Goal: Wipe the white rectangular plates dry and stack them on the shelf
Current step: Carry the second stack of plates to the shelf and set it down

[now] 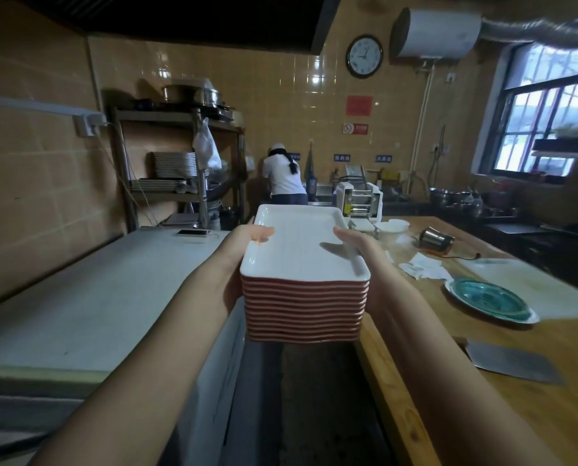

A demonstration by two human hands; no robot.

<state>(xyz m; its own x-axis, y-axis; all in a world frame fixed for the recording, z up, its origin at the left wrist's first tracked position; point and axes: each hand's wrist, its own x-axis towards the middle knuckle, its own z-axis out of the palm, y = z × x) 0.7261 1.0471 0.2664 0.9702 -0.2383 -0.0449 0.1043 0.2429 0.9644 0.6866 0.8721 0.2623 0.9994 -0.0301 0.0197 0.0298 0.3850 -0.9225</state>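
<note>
left hand, right hand grip plate stack; wall signs unreadable.

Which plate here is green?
The round green plate on the wooden table, lying alone; the rectangular plates stacked between the left hand and right hand are white on top.

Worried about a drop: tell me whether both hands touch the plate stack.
Touching. Head view: left hand and right hand clasp opposite sides of the plate stack, thumbs over the top rim.

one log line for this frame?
phase: carry | left grip: holds plate stack | right grip: holds plate stack | shelf: ahead, not reached
</note>
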